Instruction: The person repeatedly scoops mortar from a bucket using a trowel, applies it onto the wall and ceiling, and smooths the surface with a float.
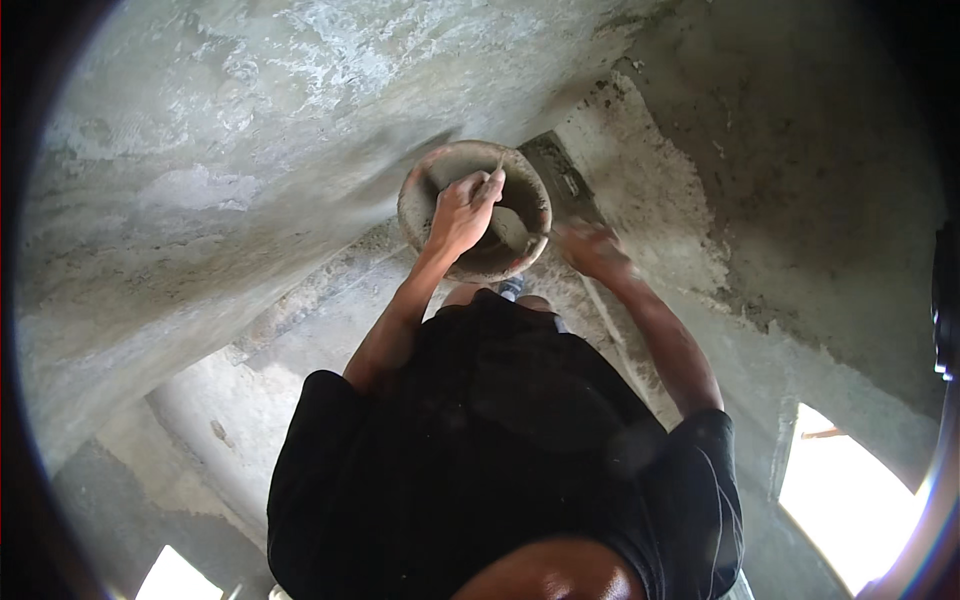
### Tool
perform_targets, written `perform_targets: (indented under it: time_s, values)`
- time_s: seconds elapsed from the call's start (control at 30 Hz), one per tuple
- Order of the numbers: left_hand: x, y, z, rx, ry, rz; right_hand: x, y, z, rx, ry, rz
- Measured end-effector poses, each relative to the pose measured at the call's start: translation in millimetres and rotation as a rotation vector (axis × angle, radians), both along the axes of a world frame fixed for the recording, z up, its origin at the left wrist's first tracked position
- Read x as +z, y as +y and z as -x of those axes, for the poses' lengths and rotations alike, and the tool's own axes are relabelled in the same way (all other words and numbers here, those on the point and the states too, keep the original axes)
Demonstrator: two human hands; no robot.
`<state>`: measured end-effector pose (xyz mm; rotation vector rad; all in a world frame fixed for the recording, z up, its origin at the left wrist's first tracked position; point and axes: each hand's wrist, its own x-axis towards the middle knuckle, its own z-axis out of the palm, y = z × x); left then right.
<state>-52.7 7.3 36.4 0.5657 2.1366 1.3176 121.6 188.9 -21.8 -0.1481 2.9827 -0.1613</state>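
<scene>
Bucket [527, 180] is seen, grey-smeared, at upper centre of the frame; judged heavy, rim [478, 147] probably slippery, best gripped at opposite sides. Left hand [464, 214] is closed on a thin tool [500, 169] over it; right hand [596, 247] is held apart, blurred, its grip untellable.

A grey wall [220, 190] with chalky white patches spreads from 9 to 12 o'clock. Toward 2 o'clock stands a darker wall [820, 170], a rough, paler band [660, 190] along its inner side. Pale, stained floor [250, 430] shows at 8 o'clock. Glaring white openings [850, 500] sit at 4 and between 7 and 8, and a dark object [943, 300] edges in at 3.
</scene>
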Motion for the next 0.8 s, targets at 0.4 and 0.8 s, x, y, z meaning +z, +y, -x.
perform_targets:
  time_s: [0.4,0.8]
  values:
    - [16.6,34.7,-37.6,-0.075,0.190,-0.119,-116.4,-60.3,45.2,-0.344,-0.393,0.060]
    - [25.0,31.0,-129.2,0.061,-0.159,-0.243,-100.9,-61.9,-75.4,-0.341,-0.317,0.284]
